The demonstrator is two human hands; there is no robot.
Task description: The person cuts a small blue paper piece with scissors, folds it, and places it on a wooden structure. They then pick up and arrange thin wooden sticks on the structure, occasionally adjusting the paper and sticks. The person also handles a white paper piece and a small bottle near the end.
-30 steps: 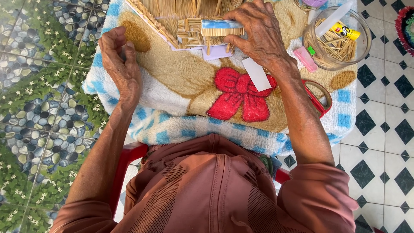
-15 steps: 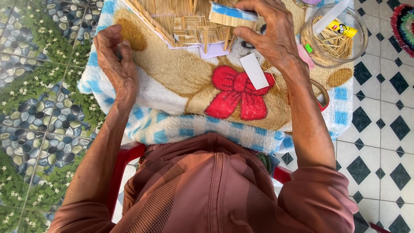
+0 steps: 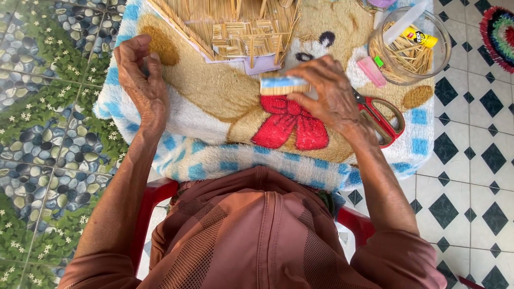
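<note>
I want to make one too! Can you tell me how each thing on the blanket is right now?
Right hand: holding a small stick bundle.
Left hand: curled, resting on the blanket; whether it holds anything is unclear.
Scissors: lying flat, partly under the right hand.
Jar: open, holding sticks.
Stick model: lying on the blanket.

Floor left [image 3: 48,160]: tiles w/ pebble print, green leaves, small white flowers.
Floor right [image 3: 471,160]: white tiles w/ black diamonds at corners, thin grout lines.
Desk cover [image 3: 225,101]: fluffy blanket, blue-white checks at edges, tan bear w/ red bow; hangs over near edge.
Chair [image 3: 155,198]: red plastic, arms showing near left & right.
Rug [image 3: 500,32]: far right corner, round, multicolour rings.
Light: bright, even daylight, soft shadows.
</note>
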